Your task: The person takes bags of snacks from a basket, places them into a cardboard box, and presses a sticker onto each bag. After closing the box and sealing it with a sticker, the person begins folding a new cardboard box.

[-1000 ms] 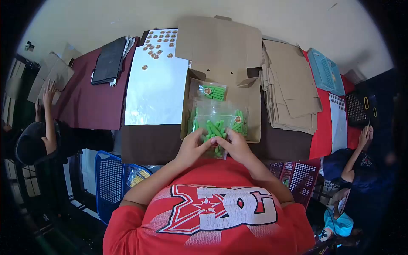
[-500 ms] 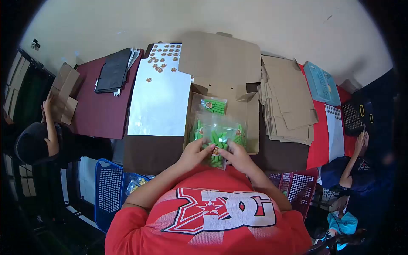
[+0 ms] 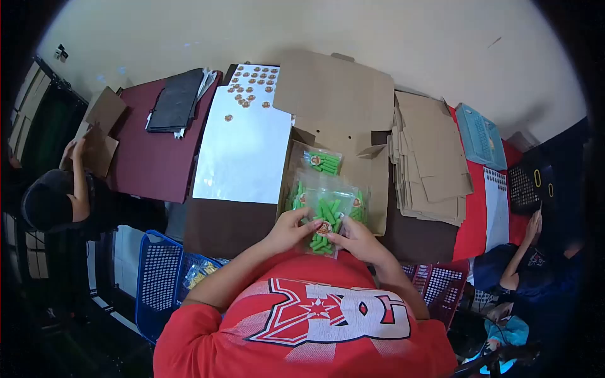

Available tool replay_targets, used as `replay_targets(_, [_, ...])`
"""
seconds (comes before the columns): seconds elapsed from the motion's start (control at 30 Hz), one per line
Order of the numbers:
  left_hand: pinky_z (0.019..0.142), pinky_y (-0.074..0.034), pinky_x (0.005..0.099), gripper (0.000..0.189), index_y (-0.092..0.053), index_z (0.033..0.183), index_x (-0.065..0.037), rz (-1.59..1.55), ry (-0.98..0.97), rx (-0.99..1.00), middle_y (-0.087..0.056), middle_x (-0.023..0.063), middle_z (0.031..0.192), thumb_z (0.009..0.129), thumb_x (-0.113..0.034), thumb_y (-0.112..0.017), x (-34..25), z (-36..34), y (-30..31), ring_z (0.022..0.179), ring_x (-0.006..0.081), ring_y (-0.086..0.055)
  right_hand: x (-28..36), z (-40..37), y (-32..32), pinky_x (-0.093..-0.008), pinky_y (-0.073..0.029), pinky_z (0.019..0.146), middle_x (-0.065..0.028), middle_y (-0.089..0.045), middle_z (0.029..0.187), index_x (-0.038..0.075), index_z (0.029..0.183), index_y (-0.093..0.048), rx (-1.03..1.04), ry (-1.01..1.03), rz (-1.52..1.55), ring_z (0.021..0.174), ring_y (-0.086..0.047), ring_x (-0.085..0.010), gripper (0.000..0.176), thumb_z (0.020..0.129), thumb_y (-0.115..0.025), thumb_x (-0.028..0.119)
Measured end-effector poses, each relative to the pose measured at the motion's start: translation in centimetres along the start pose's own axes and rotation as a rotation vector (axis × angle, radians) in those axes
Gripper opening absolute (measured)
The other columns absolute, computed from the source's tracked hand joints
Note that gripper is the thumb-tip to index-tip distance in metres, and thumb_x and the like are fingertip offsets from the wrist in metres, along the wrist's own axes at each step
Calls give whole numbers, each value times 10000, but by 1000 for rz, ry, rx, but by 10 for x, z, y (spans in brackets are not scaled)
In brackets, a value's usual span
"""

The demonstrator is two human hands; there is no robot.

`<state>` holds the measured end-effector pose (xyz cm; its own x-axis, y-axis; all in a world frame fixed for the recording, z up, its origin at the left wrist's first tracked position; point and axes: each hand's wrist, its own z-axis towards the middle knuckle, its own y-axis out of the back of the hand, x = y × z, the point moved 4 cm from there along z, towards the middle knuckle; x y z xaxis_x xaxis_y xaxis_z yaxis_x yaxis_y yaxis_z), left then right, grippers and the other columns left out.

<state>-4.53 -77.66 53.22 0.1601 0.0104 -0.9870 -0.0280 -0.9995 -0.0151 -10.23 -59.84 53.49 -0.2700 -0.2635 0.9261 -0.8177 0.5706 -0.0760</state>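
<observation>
- The clear bag (image 3: 334, 208) of green sticks (image 3: 326, 206) is up in both hands, in front of the red shirt (image 3: 315, 353), and overlaps the near side of the open box in view; whether it touches the box, I cannot tell.
- A round sticker (image 3: 324, 227) sits on the bag's front, between the thumbs. Smoothing it seems best done from its middle outward, with light, even pressure, so the edge does not lift or crease.
- The left hand (image 3: 291, 228) grips the bag's left side, its thumb at the sticker's edge; the right hand (image 3: 359, 240) grips the lower right side, thumb just beside the sticker. The fingers behind the bag are mostly hidden.
- Fingers spread flat behind would give the thumbs firm backing; the sticks inside lie loosely and at angles, so a bumpy face could wrinkle the sticker.
- A gentle pinch at the sides should be enough; hard squeezing might bend or break sticks.
- Beyond the hands, the cardboard box (image 3: 377, 167) holds more such bags, one of them farther back (image 3: 323, 162) with its own sticker, a handy guide for placement.
- Left of the box, more stickers (image 3: 268, 89) lie on a white sheet (image 3: 238, 154); sleeves are best held clear of them.
</observation>
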Motion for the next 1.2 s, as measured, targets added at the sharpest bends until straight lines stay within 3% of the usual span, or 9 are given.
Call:
replay_targets(0.13, [619,-478,289,294,-611,1035,-3,35,-17,57,-663,98,819,925,-276,-623,4,7,-2,673,103,-584,-28,-1,7,-327,-548,762,-90,-572,1140,-5,1269,-401,-3,-19,21,935,-599,-140,389,936,-585,75])
replay_targets(0.2, [640,-487,307,351,-596,1056,-5,100,9,50,-661,129,836,909,-321,-635,6,9,-5,680,145,-612,-32,3,7,-336,-518,721,-129,-637,970,-54,1198,-465,-115,89,-121,840,-628,-159,557,867,-696,331])
replay_targets(0.37, [618,-495,321,416,-575,1106,1,290,-91,18,-659,133,827,901,-356,-638,3,5,-9,657,164,-627,-8,3,2,-330,-497,817,-157,-636,1052,-57,1235,-460,-212,44,-141,943,-622,-183,587,885,-662,369])
replay_targets(0.6, [683,-523,276,358,-564,1121,27,31,34,1,-675,103,962,913,-252,-648,7,3,-8,776,101,-640,12,3,-2,-363,-502,774,-239,-634,986,-74,1211,-466,-196,-24,-356,888,-648,-278,678,856,-655,471])
replay_targets(0.7, [678,-513,267,340,-565,1104,25,105,-28,3,-672,115,963,913,-244,-648,12,8,-6,800,101,-637,-4,10,-2,-390,-485,799,-251,-620,978,-65,1199,-469,-310,184,-388,919,-636,-312,723,821,-678,515])
replay_targets(0.8, [726,-496,273,302,-564,1124,11,135,0,27,-664,84,969,921,-201,-635,11,7,-5,850,104,-620,5,8,-2,-294,-485,693,-146,-631,937,-30,1228,-465,-283,42,-416,785,-597,-150,613,843,-715,377])
replay_targets(1.0, [806,-485,266,265,-564,1154,9,56,253,146,-665,70,992,940,-144,-597,11,10,0,902,104,-605,1,14,1,-343,-496,653,-163,-599,872,-32,1122,-460,-132,92,-189,794,-616,-207,552,851,-696,387])
replay_targets(1.07, [641,-466,245,249,-579,1055,2,12,-77,23,-655,59,861,933,-211,-622,13,16,0,755,74,-585,-4,13,4,-326,-481,610,-139,-583,835,-25,1125,-452,-105,94,-34,758,-596,-179,529,863,-686,371])
replay_targets(1.2, [599,-449,235,271,-559,1097,-4,-22,-38,-3,-637,54,819,927,-205,-624,4,19,-5,691,66,-566,-17,21,12,-326,-459,578,-118,-565,775,-19,1083,-478,-213,154,-138,714,-571,-165,507,881,-646,415])
